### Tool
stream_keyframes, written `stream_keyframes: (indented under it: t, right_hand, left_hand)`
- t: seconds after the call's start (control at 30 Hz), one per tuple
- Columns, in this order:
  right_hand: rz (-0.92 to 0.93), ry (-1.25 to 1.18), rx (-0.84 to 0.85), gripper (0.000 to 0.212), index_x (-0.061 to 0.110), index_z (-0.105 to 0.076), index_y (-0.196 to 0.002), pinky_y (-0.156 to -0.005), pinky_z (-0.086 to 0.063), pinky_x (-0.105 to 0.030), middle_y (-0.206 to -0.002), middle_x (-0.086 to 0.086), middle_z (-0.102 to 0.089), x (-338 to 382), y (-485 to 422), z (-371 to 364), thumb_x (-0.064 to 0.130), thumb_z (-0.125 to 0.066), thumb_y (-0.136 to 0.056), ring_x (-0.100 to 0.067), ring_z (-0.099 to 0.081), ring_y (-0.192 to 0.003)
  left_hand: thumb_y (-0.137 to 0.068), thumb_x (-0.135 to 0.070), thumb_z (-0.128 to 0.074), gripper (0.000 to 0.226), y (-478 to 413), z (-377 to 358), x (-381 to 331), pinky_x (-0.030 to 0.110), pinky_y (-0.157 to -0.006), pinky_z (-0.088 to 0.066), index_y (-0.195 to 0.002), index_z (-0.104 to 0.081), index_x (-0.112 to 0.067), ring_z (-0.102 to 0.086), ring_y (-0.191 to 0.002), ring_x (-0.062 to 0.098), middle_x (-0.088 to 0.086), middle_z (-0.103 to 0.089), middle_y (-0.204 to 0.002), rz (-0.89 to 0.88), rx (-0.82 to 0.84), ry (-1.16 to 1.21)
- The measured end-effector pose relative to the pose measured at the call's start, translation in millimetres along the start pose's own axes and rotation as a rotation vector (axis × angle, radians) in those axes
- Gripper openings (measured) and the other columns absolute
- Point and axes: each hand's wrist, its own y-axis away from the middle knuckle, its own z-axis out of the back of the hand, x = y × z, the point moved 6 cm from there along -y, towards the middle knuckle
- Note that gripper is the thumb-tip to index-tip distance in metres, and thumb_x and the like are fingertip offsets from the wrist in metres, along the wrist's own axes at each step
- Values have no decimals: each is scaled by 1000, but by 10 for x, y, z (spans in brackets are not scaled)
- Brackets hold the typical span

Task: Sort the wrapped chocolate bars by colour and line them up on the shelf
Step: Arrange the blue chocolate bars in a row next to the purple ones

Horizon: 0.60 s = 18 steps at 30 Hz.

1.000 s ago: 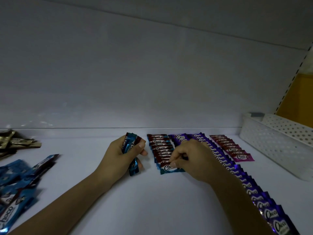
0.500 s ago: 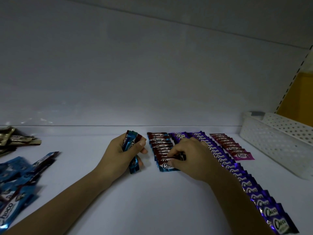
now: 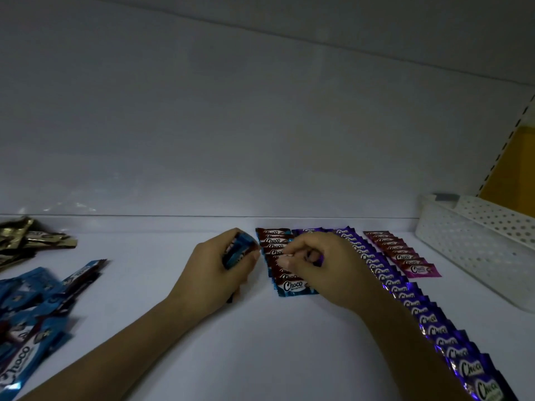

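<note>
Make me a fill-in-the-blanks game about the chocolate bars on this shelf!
1. The left hand grips a bundle of bars in ____ wrappers.
2. The longest row on the shelf is coloured ____.
3. The pink row lies between the longest row and the white ____.
4. The loose gold bars lie at the shelf's far ____ side.
Missing words: blue; purple; basket; left.

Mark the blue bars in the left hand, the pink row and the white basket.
blue bars (image 3: 238,251): head view, exposed wrapper top.
pink row (image 3: 401,251): head view, mid-row wrapper.
white basket (image 3: 463,244): head view, perforated side wall.
</note>
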Motion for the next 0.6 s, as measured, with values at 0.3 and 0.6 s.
stream_keyframes:
  t: [0.3, 0.6]
  right_hand:
    - [53, -417, -51, 19, 25, -68, -88, -71, -54, -21, -87, 4, -69, 278, 9, -211, 14, -78, -74, -8, -65, -76]
    - [-126, -580, -145, 6, 16, -71, -85, -65, -58, -33, -78, -4, -73, 110, 6, -132, 12, -66, -86, -17, -71, -68]
  left_hand:
    - [-81, -22, -66, 47, 20, -82, -92, 32, -56, -48, -101, -40, -55, -59, -59, 10, -11, -65, -67, -170, 46, -266]
    - [-81, -51, -58, 30, 58, -149, -120, 12, -49, -42, -107, -57, -36, -59, -55, -3, -23, -68, -83, -176, 142, -92]
